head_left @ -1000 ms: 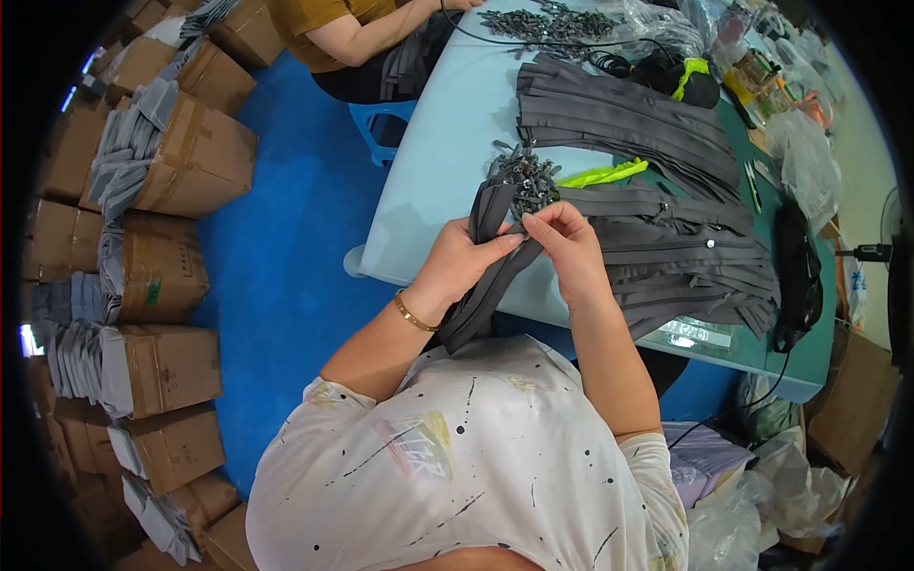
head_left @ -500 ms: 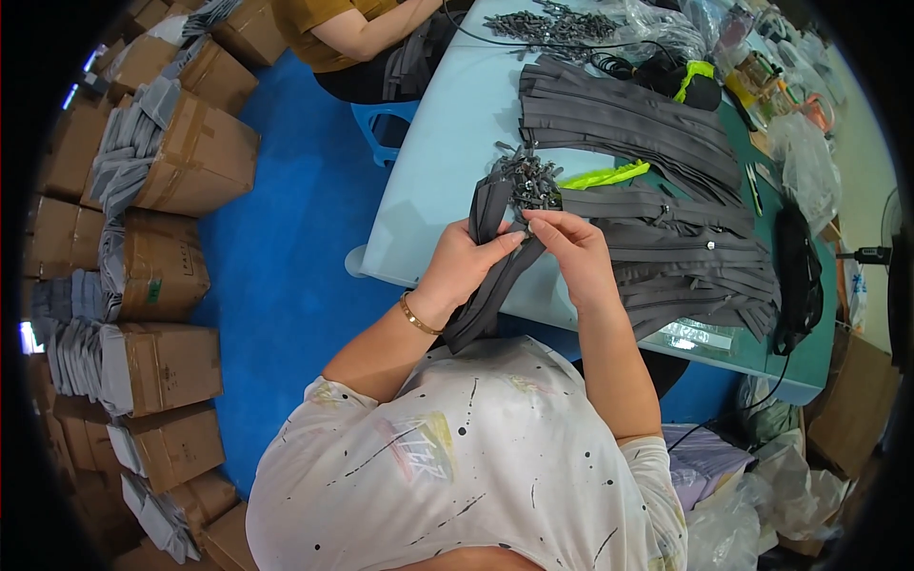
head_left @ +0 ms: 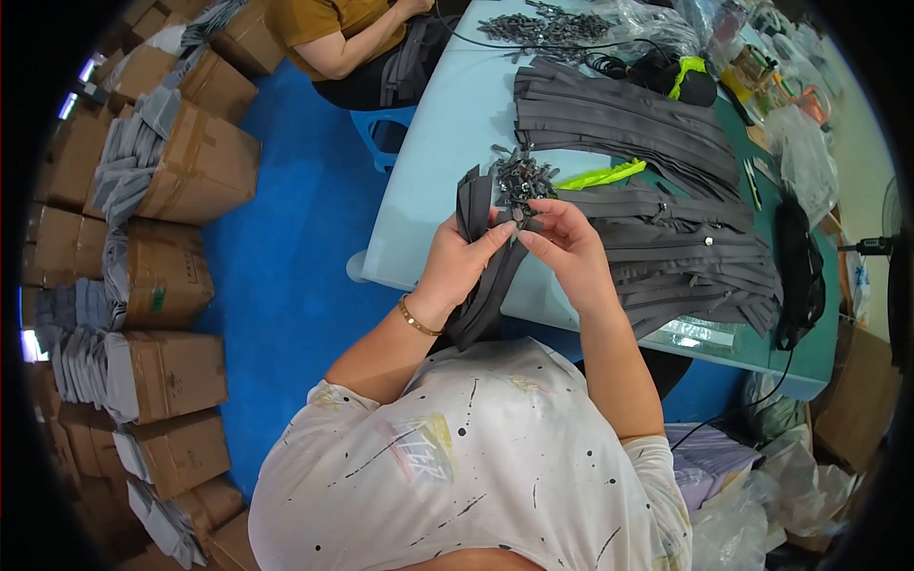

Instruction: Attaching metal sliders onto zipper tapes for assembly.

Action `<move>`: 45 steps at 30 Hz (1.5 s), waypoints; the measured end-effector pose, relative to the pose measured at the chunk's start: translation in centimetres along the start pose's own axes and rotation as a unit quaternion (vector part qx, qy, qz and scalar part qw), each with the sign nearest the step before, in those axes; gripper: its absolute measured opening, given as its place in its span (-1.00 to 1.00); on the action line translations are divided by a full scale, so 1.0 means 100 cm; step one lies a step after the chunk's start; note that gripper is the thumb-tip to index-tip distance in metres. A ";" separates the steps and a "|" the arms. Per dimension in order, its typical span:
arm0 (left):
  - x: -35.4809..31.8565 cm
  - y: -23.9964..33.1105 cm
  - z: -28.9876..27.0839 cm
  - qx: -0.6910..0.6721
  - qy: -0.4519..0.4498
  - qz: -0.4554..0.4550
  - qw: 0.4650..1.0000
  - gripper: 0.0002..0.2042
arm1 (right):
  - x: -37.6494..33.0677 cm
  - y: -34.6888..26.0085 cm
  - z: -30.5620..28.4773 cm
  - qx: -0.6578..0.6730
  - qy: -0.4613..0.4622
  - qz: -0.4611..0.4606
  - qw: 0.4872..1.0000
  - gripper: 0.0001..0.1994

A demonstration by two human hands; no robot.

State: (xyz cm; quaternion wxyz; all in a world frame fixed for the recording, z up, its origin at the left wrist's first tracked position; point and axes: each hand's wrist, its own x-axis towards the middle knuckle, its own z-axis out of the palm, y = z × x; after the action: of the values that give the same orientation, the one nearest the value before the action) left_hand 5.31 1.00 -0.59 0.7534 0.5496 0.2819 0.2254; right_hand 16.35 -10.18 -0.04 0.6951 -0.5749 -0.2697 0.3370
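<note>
A co-worker (head_left: 333,43) cropped by the upper edge sits at upper left as, mid-frame, the left hand (head_left: 459,255) grips dark gray strips (head_left: 473,205) and the right hand (head_left: 564,246), fingers bent narrow, its hold unclear, meets a tiny, indistinct metallic piece (head_left: 517,216).

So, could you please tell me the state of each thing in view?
Left hand: closed on the held strips
Right hand: fingertips at the held strips
Held strips: bunched together
Small dark pieces: in loose heaps
Table strips: laid flat
Yellow-green strip: rumpled
Cardboard boxes: stacked
Blue stool: occupied
</note>
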 end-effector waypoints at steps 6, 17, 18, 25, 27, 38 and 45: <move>0.006 0.014 -0.006 -0.048 -0.035 -0.022 0.998 -0.76 | 0.000 0.016 0.003 0.069 0.035 0.033 0.996 -0.82; 0.014 0.009 -0.021 -0.011 -0.119 -0.104 0.987 -0.75 | 0.006 0.010 0.000 0.039 -0.004 0.134 0.990 -0.88; 0.014 0.008 -0.022 -0.008 -0.120 -0.106 0.987 -0.75 | 0.005 0.011 -0.001 0.042 -0.009 0.146 0.988 -0.88; 0.011 0.004 -0.025 0.074 -0.152 -0.063 0.984 -0.79 | 0.003 0.008 -0.008 0.003 -0.052 0.181 0.982 -0.88; 0.009 0.007 -0.025 0.092 -0.157 -0.043 0.982 -0.81 | 0.004 0.008 -0.010 -0.008 -0.058 0.189 0.980 -0.89; 0.010 0.005 -0.025 0.040 -0.107 -0.085 0.990 -0.78 | -0.002 0.024 -0.001 0.053 -0.028 0.021 0.998 -0.81; 0.010 -0.005 -0.028 0.024 -0.076 -0.144 0.986 -0.82 | -0.002 0.030 -0.004 -0.032 -0.033 0.013 0.999 -0.71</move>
State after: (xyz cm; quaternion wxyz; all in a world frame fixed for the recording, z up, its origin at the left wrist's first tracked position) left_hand 4.20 3.43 -1.87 0.7839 0.5369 0.3051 0.0650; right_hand 16.01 -10.28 -3.04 0.6626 -0.5892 -0.2957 0.3555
